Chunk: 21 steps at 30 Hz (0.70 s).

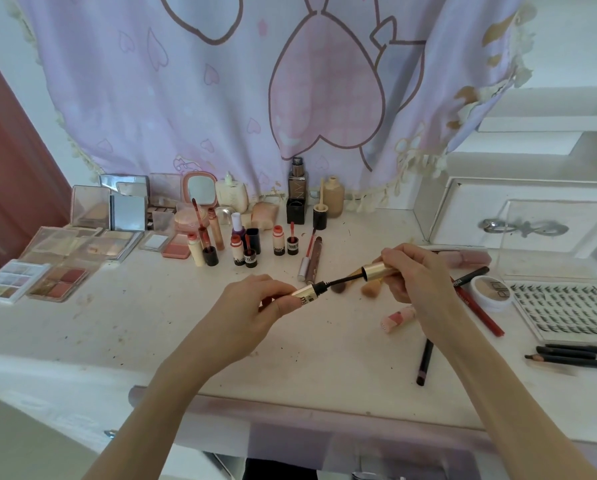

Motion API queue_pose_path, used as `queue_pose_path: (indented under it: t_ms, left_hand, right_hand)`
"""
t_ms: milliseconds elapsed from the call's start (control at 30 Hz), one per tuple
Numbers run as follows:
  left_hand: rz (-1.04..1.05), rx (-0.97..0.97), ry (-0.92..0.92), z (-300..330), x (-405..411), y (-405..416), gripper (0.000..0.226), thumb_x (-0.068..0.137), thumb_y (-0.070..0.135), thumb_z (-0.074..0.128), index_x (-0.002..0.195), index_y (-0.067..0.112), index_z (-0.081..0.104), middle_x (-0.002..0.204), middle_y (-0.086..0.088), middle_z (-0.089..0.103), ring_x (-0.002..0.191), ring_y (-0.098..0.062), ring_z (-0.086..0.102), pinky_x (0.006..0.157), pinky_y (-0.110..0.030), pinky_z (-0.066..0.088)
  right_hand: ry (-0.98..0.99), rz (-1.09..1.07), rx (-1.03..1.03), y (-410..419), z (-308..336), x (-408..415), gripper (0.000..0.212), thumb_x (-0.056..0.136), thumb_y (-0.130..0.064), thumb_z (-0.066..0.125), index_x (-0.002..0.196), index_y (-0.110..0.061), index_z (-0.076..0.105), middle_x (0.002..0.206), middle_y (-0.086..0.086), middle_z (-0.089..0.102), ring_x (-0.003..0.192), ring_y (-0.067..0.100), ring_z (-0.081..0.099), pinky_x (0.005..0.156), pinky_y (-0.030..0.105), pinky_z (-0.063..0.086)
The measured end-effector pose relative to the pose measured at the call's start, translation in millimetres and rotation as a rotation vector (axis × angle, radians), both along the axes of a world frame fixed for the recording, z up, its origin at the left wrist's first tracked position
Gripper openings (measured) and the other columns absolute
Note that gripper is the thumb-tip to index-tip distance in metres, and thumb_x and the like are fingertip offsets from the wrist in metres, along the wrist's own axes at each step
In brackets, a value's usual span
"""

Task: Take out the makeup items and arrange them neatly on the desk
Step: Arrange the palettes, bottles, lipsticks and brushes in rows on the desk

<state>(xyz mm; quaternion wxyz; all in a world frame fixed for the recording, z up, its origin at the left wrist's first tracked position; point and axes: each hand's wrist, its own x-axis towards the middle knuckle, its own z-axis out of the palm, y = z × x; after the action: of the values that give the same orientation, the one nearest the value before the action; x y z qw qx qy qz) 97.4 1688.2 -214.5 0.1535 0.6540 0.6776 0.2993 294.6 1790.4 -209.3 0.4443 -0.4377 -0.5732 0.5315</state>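
Left hand [255, 306] gripping gold mascara tube [305, 293], right hand [408, 271] pinching its cap [380, 270] (wand [342, 280] drawn out) — above the counter [151, 323], lip tints [245, 245] behind

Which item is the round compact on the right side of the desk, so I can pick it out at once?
Start at the clear plastic tray of false lashes near the right edge of the white desk. Just left of its top corner lies the round white compact, beside the red pencil. It is the only round, flat item there; its neighbours are long thin pencils.
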Motion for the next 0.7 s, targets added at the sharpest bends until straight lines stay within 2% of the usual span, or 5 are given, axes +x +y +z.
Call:
queue_pose_path:
  t_ms: [267,367,467,567,700]
  left_hand:
    - [-0.039,-0.067,0.031,3.0,-1.7,5.2,0.022,0.092,0.032,0.050,0.108,0.026,0.064,0.081,0.011,0.055,0.072,-0.003,0.048,0.062,-0.012,0.036]
    - [0.005,-0.061,0.024,1.9,-11.7,0.6,0.016,0.091,0.031,0.050,0.102,0.030,0.062,0.081,0.011,0.056,0.070,-0.004,0.047,0.061,-0.012,0.036]
    - [0.089,0.024,-0.089,0.1,-13.3,-0.5,0.009,0.091,0.030,0.052,0.089,0.034,0.060,0.075,0.011,0.057,0.067,-0.002,0.049,0.059,-0.014,0.034]
    - [0.144,0.075,-0.231,0.2,0.9,6.7,0.016,0.090,0.029,0.053,0.079,0.041,0.057,0.074,0.009,0.061,0.068,0.002,0.052,0.058,-0.012,0.040]
    - [0.191,-0.033,-0.481,-4.4,7.6,11.1,0.012,0.088,0.023,0.058,0.091,0.034,0.063,0.085,0.012,0.067,0.074,0.000,0.061,0.064,-0.012,0.042]
  right_hand:
    - [-0.026,-0.013,0.015,8.0,0.9,2.0,0.029,0.092,-0.012,0.050,0.064,-0.007,0.056,0.037,-0.010,0.034,0.033,0.004,0.025,0.035,0.015,0.020]
    - [0.055,-0.104,-0.008,17.4,5.3,15.0,0.033,0.094,-0.014,0.050,0.061,-0.011,0.048,0.036,-0.012,0.032,0.033,0.004,0.024,0.035,0.016,0.019]
    - [0.142,-0.099,-0.025,21.3,7.3,24.7,0.030,0.095,-0.017,0.050,0.066,-0.009,0.049,0.038,-0.009,0.036,0.034,0.005,0.026,0.034,0.015,0.022]
    - [0.241,-0.078,-0.108,18.3,-1.0,18.0,0.025,0.095,-0.020,0.051,0.073,-0.009,0.052,0.047,-0.002,0.046,0.040,0.008,0.037,0.039,0.017,0.029]
    - [0.423,-0.028,-0.280,14.8,-11.3,12.4,0.016,0.093,-0.013,0.052,0.083,-0.005,0.061,0.060,0.004,0.062,0.052,0.011,0.057,0.048,0.018,0.047]
